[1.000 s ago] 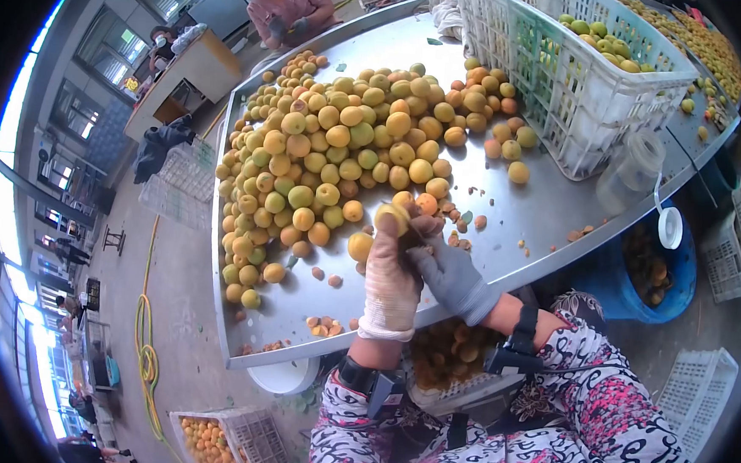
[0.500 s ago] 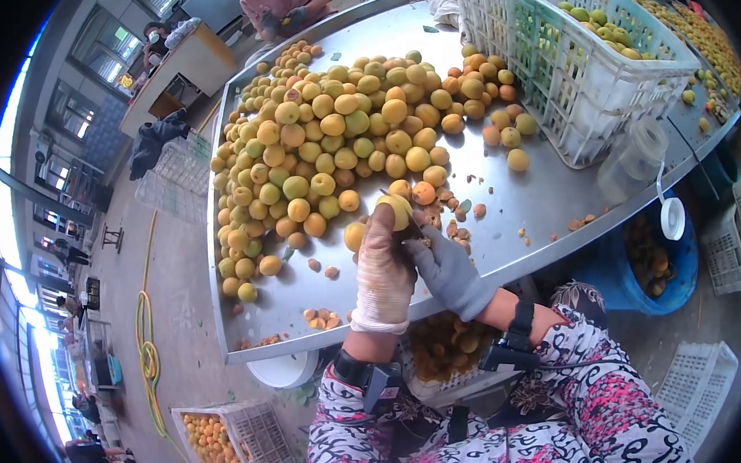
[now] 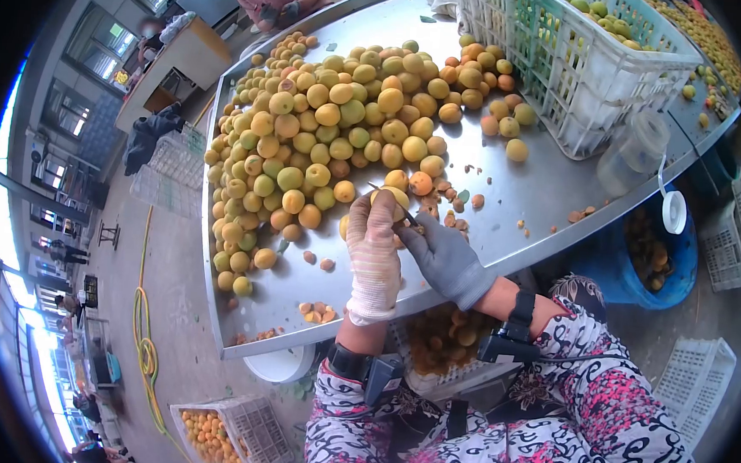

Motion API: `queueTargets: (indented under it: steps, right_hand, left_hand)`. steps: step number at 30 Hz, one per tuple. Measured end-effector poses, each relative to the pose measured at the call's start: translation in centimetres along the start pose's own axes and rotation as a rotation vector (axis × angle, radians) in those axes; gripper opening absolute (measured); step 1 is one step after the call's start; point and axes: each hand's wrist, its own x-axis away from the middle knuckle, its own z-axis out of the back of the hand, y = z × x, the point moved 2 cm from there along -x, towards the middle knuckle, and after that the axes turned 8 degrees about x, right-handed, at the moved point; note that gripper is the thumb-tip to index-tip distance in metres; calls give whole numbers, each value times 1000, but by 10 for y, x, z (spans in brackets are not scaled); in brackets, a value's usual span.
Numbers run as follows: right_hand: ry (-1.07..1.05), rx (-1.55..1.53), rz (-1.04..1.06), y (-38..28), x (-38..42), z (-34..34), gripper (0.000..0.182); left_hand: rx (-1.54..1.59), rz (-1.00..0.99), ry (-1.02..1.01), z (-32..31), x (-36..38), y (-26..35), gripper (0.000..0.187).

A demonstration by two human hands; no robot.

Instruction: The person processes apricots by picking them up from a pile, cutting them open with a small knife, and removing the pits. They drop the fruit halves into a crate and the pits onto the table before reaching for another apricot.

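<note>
My left hand [image 3: 375, 261], in a whitish stained glove, is closed on a yellow apricot [image 3: 396, 197] above the near edge of the metal table. My right hand [image 3: 447, 262], in a grey glove, pinches a thin dark tool [image 3: 409, 218] that looks like a small knife. Its thin tip seems to show past the far side of the apricot; most of the blade is hidden. Beyond both hands spreads a large heap of apricots [image 3: 335, 115]. Pits and scraps [image 3: 454, 224] lie just past my right hand.
A white crate [image 3: 583, 83] of greenish fruit stands at the table's right, beside a clear plastic jug [image 3: 634, 158]. Below the edge are a crate of apricot halves [image 3: 444, 338] and a blue tub [image 3: 682, 267]. Another person [image 3: 278, 1] works at the far side.
My left hand has tilted and shifted slightly left with the apricot. The right hand's fingers have drawn a little apart from the left. The view has shifted slightly.
</note>
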Motion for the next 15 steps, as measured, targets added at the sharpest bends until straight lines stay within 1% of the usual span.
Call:
queueTargets:
  steps: [1,3,7,9,10,12,13,15]
  right_hand:
    - [-1,-2,-2,0,-1,-1,36]
    - [29,-107,46,-3,-2,-1,36]
    - [-15,-71,13,-5,-4,7,37]
    - [-141,137,-40,-8,-6,12,38]
    - [-143,137,-40,-6,-6,10,38]
    - [-106,15,-22,-3,-5,6,40]
    - [-106,14,-23,-4,-4,6,40]
    - [-82,-86,3,-7,0,6,40]
  left_hand:
    - [-2,2,1,0,0,-1,42]
    - [63,34,18,-1,-1,-3,45]
    - [38,51,1,0,-1,-1,47]
    - [-102,37,-27,1,1,3,47]
    - [-101,37,-26,1,1,2,47]
    - [-63,31,-8,0,0,-3,47]
    - [-63,31,-7,0,0,-6,47]
    - [-92,-23,41,1,0,-9,44]
